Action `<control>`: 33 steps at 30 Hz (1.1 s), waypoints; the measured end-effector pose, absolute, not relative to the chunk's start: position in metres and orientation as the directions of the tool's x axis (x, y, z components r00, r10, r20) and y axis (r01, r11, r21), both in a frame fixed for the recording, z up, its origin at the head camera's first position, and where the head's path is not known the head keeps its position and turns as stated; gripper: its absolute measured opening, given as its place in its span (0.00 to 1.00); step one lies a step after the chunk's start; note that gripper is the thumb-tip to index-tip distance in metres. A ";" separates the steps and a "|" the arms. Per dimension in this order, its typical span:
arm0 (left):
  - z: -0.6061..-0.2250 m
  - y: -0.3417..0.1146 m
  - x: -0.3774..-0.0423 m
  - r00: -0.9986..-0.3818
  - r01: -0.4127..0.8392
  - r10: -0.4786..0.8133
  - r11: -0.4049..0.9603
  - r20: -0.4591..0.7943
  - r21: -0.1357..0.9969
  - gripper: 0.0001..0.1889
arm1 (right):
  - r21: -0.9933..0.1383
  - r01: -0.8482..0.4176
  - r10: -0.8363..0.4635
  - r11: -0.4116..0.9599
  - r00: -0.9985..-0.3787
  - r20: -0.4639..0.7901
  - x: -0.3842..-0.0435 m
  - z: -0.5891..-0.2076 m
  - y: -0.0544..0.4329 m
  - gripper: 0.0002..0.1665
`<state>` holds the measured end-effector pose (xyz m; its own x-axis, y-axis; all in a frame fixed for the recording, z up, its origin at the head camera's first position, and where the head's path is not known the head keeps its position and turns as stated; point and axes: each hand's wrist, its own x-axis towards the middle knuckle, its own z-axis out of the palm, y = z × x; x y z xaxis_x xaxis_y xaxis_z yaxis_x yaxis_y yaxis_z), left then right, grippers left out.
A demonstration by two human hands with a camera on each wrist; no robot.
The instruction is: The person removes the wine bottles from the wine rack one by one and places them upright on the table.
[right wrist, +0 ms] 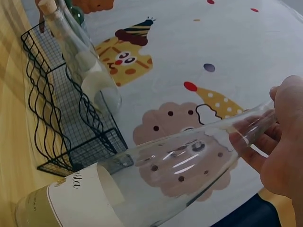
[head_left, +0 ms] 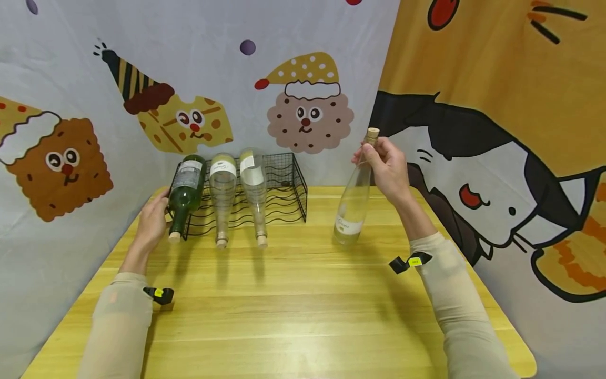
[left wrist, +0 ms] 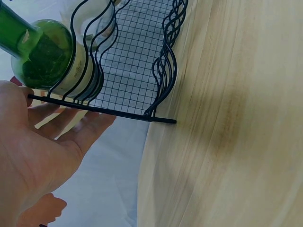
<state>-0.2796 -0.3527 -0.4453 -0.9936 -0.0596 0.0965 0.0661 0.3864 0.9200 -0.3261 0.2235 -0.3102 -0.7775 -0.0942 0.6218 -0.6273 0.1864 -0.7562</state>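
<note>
My right hand [head_left: 389,167] pinches the neck of a clear glass bottle [head_left: 354,202], just under its cork. The bottle leans slightly, cork up, its white-labelled base low over the table. Right of it stands nothing in the hand's reach but the cloth. At the left end of a black wire bottle rack [head_left: 305,202], my left hand [head_left: 150,220] touches the side frame with fairly straight fingers [left wrist: 97,125]. A green bottle [head_left: 187,185] lies in the rack beside that hand, corked neck toward me. Two clear bottles [head_left: 222,181] [head_left: 253,179] lie alongside it, necks also forward.
The rack stands at the back of a wooden table [head_left: 293,316], near a printed cloth [head_left: 303,31] that hangs behind. The rack's right part shows bare wavy wires [head_left: 284,202]. Another printed cloth [head_left: 521,131] hangs along the right side.
</note>
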 end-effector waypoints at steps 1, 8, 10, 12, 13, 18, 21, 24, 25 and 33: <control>-0.444 -0.352 -0.279 -0.994 0.064 -0.061 0.384 0.094 0.921 0.36 | -0.756 -0.624 -0.090 0.196 -0.779 0.620 -0.328 -0.310 0.225 0.20; -0.442 -0.351 -0.277 -0.994 0.057 -0.060 0.391 0.087 0.918 0.36 | -0.756 -0.612 -0.056 0.231 -0.785 0.617 -0.337 -0.311 0.232 0.20; -0.443 -0.351 -0.277 -0.994 0.060 -0.059 0.391 0.090 0.918 0.36 | -0.763 -0.605 -0.042 0.225 -0.789 0.613 -0.340 -0.311 0.234 0.17; -0.444 -0.352 -0.277 -0.994 0.066 -0.057 0.392 0.096 0.918 0.36 | -0.770 -0.599 -0.029 0.218 -0.793 0.609 -0.343 -0.311 0.236 0.14; -0.445 -0.352 -0.277 -0.994 0.068 -0.057 0.392 0.098 0.917 0.36 | -0.774 -0.596 -0.023 0.213 -0.795 0.606 -0.344 -0.311 0.237 0.14; -0.448 -0.353 -0.278 -0.993 0.073 -0.058 0.398 0.104 0.914 0.36 | -0.783 -0.580 -0.002 0.224 -0.804 0.595 -0.350 -0.309 0.242 0.13; -0.449 -0.353 -0.278 -0.992 0.076 -0.059 0.400 0.108 0.913 0.36 | -0.786 -0.572 0.014 0.236 -0.807 0.591 -0.354 -0.309 0.246 0.12; -0.449 -0.353 -0.279 -0.992 0.080 -0.059 0.403 0.113 0.911 0.36 | -0.787 -0.561 0.028 0.257 -0.810 0.586 -0.358 -0.311 0.250 0.13; -0.449 -0.353 -0.279 -0.992 0.081 -0.058 0.406 0.114 0.910 0.36 | -0.788 -0.556 0.034 0.266 -0.811 0.584 -0.359 -0.312 0.251 0.13; -0.448 -0.353 -0.281 -0.992 0.075 -0.063 0.397 0.109 0.915 0.36 | -0.788 -0.523 0.069 0.325 -0.818 0.572 -0.368 -0.313 0.261 0.15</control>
